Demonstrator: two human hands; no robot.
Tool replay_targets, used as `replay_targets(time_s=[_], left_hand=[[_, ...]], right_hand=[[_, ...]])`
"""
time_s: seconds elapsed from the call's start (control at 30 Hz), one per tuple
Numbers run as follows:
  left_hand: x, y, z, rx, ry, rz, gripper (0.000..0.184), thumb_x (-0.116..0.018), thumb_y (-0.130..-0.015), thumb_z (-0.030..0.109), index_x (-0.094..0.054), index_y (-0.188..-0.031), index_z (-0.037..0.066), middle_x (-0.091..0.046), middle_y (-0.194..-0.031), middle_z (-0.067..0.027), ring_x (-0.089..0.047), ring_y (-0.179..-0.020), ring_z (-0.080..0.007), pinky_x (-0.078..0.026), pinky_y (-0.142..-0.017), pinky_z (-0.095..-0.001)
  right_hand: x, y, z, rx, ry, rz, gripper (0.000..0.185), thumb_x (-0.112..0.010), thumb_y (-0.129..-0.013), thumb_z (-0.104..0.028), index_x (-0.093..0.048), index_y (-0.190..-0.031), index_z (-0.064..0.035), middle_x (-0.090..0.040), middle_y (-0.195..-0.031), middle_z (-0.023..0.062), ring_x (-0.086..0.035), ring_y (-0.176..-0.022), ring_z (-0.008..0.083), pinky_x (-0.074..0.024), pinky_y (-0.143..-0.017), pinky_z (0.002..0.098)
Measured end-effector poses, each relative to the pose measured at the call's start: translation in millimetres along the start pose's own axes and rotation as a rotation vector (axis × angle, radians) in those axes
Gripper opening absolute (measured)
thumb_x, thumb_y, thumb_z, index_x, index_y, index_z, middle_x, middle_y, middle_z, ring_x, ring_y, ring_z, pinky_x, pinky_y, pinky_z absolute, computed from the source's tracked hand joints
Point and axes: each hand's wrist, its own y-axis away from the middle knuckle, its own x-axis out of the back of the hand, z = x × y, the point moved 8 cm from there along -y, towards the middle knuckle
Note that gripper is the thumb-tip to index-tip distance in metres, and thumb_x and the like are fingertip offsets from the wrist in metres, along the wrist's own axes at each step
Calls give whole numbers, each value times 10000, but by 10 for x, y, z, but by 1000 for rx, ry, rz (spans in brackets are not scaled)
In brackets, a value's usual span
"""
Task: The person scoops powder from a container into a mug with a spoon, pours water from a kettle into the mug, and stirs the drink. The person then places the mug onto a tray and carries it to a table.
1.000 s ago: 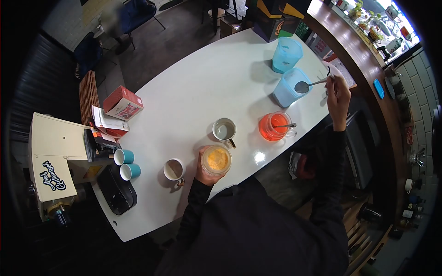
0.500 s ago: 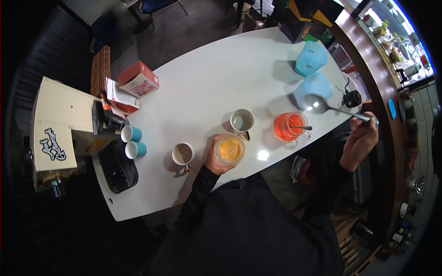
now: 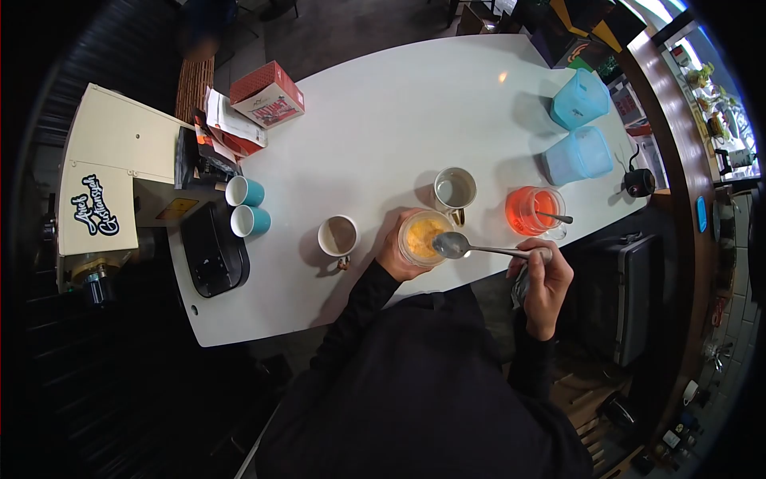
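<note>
My left hand (image 3: 396, 254) is wrapped round a clear jar (image 3: 423, 257) with yellow-orange contents (image 3: 424, 235), near the table's front edge. Between the fingers of my right hand (image 3: 544, 281) is the handle of a large metal spoon (image 3: 453, 245). The spoon's bowl lies over the right part of the jar's mouth; whether it touches the contents I cannot tell. Just behind the jar stands a mug (image 3: 455, 190) with clear liquid in it. Another white mug (image 3: 338, 237), with something brownish inside, stands to the left. A glass mug of red liquid (image 3: 527, 211) holds a small spoon (image 3: 562, 218) at the right.
Two light-blue containers (image 3: 578, 154) stand at the table's back right. On the left are two teal cups (image 3: 245, 191), a black tray (image 3: 209, 267), a cream machine (image 3: 112, 199) and a red-and-white box (image 3: 270, 97). A black kettle (image 3: 638, 182) is beyond the right edge.
My right hand has come in from the far right, bringing the spoon's bowl from beside the blue container to the jar. My left hand still holds the jar. The camera view has shifted.
</note>
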Motion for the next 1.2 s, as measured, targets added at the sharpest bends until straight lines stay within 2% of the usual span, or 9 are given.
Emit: replay_targets(time_s=[0.17,0.3,0.4,0.53,0.7,0.77,0.93,1.1,1.2], left_hand=[[9,12,-16,24,51,12,768,-900,-619,121,-477,-1256,44,-530,-1211,-98,-562,-1129,-224,-468,-969,-357],[11,22,-52,46,63,0,779,-901,-613,118,-480,-1264,48,-509,-1231,-103,-545,-1152,-234,-465,-976,-360],[26,34,-37,17,26,12,786,-897,-611,119,-481,-1274,52,-496,-1250,-108,-535,-1168,-243,-467,-978,-366],[12,48,-60,16,-6,5,780,-886,-623,131,-481,-1285,57,-497,-1254,-110,-534,-1175,-256,-464,-985,-377],[30,49,-48,-6,-39,25,836,-907,-581,136,-475,-1293,69,-548,-1257,-108,-580,-1168,-276,-492,-970,-372],[34,45,-16,8,2,12,758,-869,-646,140,-483,-1293,58,-508,-1273,-112,-538,-1183,-266,-457,-997,-375],[23,60,-69,32,12,17,769,-884,-637,155,-490,-1289,52,-513,-1270,-110,-547,-1183,-253,-471,-986,-365],[17,59,-90,46,-23,12,846,-911,-576,152,-470,-1293,67,-548,-1249,-110,-585,-1168,-275,-501,-965,-375],[5,51,-93,61,36,4,797,-902,-610,129,-486,-1286,51,-508,-1267,-99,-554,-1173,-227,-487,-970,-358]], right_hand=[[-248,43,-114,53,229,-99,110,-607,-896,-25,-640,-975,44,-672,-732,80,-659,-663,130,-507,-629,255],[-497,88,-268,260,449,-138,150,-719,-792,-9,-661,-930,4,-637,-702,95,-650,-601,189,-488,-575,278],[-654,168,-407,438,561,-156,237,-834,-719,-83,-659,-872,-37,-595,-653,48,-599,-546,205,-459,-501,304],[-725,243,-388,481,607,-236,272,-856,-679,-42,-660,-861,1,-644,-673,90,-626,-555,208,-468,-510,281],[-798,236,-335,522,581,-244,270,-858,-684,-51,-662,-865,-7,-634,-665,79,-610,-537,201,-455,-494,279],[-830,247,-293,542,573,-236,270,-858,-684,-53,-663,-866,-9,-631,-663,76,-605,-533,198,-452,-490,279],[-798,228,-177,448,557,-184,239,-816,-703,-3,-662,-885,7,-667,-711,100,-662,-597,215,-495,-551,279],[-726,171,-75,390,485,-100,180,-748,-751,21,-669,-908,-13,-635,-686,81,-625,-564,194,-478,-538,294],[-701,154,83,296,437,-103,149,-699,-804,29,-658,-946,7,-658,-709,95,-665,-604,191,-489,-550,288]])
